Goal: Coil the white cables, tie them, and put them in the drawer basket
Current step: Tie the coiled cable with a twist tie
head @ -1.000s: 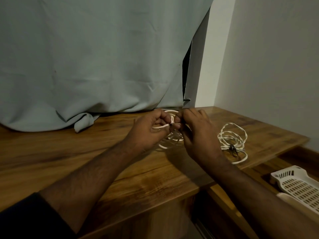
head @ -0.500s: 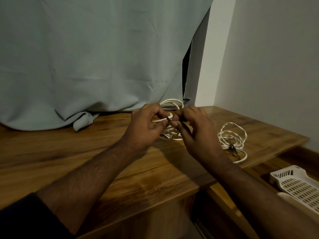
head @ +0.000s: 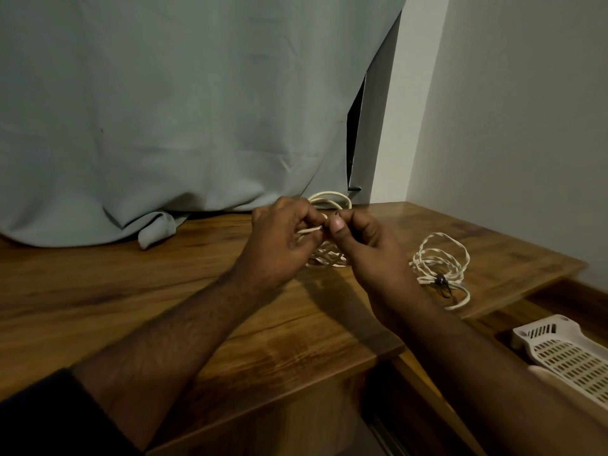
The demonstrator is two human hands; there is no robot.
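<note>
While both hands rose, the coil [head: 329,205] apparently lifted.

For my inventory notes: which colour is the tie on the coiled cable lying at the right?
Black, seen in the head view: the tie on the white coiled cable.

This looks like a room in a home, dimly lit. A wooden bench [head: 164,297] with a warm, glossy grain runs along a plain painted wall [head: 510,110], meeting it at the far right corner. A pale grey-green curtain [head: 181,103] hangs behind the bench and bunches on its far edge. Below the bench's right edge an open wooden drawer [head: 526,311] holds a white perforated plastic basket [head: 566,357], an ordinary household organiser.
</note>
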